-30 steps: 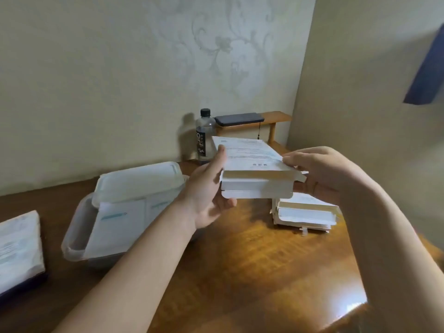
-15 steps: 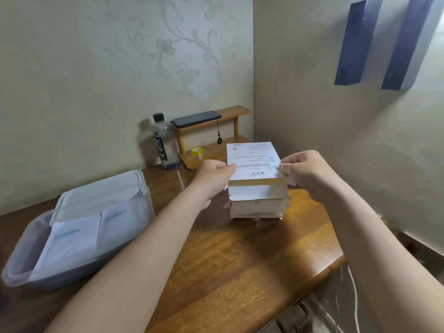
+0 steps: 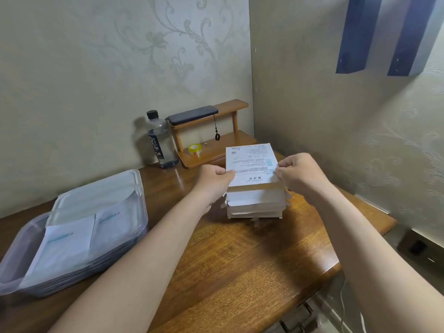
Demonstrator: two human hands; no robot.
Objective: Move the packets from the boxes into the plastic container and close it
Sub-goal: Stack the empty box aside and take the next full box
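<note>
Left hand [image 3: 213, 179]: fingers [image 3: 225, 173] curled, pinching the left edge of the top box [image 3: 252, 164], thumb over the printed face
Right hand [image 3: 298, 176]: fingers [image 3: 282, 168] curled likewise, pinching the right edge of the same box; both hands grip it and nothing else
Top box: flat white carton, printed side up, level over the stack of boxes [image 3: 255, 203]; whether it rests on the stack or is just clear of it I cannot tell
Likely feel: light, thin card, stiff enough across the face to carry level between two pinches, yet easy to dent at the edges; the near end looks open, so tipping it forward could spill whatever is inside
Best hold: the two long side edges near the middle, as now, with light pressure
Stack of boxes: several flat cartons with loose flaps at the near end, on the bench [image 3: 228, 260] near the right corner wall; it may shift if nudged
Packets [image 3: 69, 239]: flat white sachets, probably slippery and floppy, lying in the plastic container [image 3: 19, 251]
Plastic container: translucent, at the left of the bench, well apart from the stack
Lid [image 3: 103, 188]: clear, lying askew over the far part of the container, not closed
Behind: water bottle [image 3: 159, 140], small wooden shelf [image 3: 230, 106] with a phone [image 3: 192, 115] on top and a yellow tape roll [image 3: 195, 149] below
</note>
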